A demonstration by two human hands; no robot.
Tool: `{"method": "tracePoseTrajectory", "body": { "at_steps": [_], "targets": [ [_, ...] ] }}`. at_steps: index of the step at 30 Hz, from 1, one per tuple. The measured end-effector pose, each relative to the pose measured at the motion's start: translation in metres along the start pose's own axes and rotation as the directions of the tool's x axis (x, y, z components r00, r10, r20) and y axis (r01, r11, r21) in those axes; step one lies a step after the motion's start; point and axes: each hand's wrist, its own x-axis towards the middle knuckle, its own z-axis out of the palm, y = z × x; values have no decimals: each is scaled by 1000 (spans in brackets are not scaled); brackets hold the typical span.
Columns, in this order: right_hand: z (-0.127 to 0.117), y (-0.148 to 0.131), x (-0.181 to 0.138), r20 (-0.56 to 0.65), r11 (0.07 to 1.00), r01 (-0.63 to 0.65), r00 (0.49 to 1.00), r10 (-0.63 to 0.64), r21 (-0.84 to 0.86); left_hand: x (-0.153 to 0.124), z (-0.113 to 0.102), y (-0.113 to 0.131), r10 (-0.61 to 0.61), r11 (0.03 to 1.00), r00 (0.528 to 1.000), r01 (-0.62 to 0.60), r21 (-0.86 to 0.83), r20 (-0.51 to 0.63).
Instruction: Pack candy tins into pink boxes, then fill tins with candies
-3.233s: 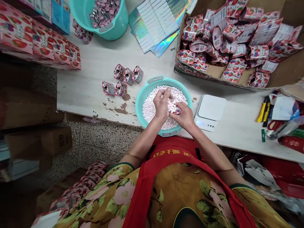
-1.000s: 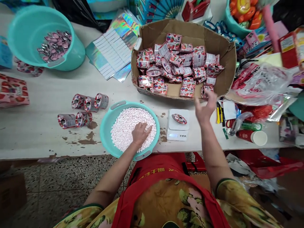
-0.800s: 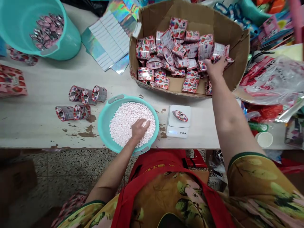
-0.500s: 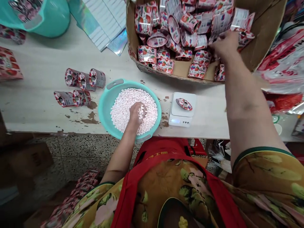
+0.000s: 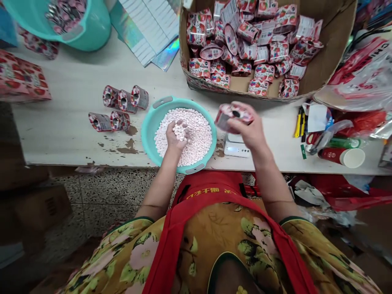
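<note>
My left hand (image 5: 174,141) is cupped, palm up, around a heap of small pale-pink candies (image 5: 180,132). It is over a turquoise basin (image 5: 147,141) filled with more such candies (image 5: 200,139). In the fingers of my right hand (image 5: 255,131) is a strawberry-printed packet (image 5: 225,115), smeared by motion, with a dark round opening showing. The packet is just right of the basin, above a white digital scale (image 5: 235,149). The scale's plate is mostly hidden by the packet and hand, so I cannot tell what lies on it.
Behind stands a cardboard carton (image 5: 237,88) with many strawberry-printed packets. Several filled-looking packets (image 5: 119,100) stand left of the basin. A turquoise bucket (image 5: 94,30) is at the back left. Cutters (image 5: 298,124) and a paper cup (image 5: 352,158) lie at right.
My right hand has come out of the carton, toward the scale, bringing a packet. My left hand has risen from the candies with a handful and turned palm up. The whole view shifted slightly.
</note>
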Motion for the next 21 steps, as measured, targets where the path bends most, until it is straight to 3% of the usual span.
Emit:
{"method": "tracePoseTrajectory", "body": {
  "at_steps": [3,6,9,14,21],
  "targets": [
    [55,14,-28,87,999,-41,995,41,1,-12,5,14,26,996,998,-30,84,52],
    [95,24,-40,127,999,1,992,5,-45,-37,19,23,205,970,969,-220,106,134],
    [123,25,-41,196,993,58,980,-37,-105,-59,37,19,400,900,906,-417,128,139],
    [143,20,-39,161,980,61,986,-30,-192,-63,43,5,537,814,837,-547,193,107],
    [145,13,-38,156,949,86,987,-40,-303,-49,39,2,565,813,825,-561,156,24]
  ]
}}
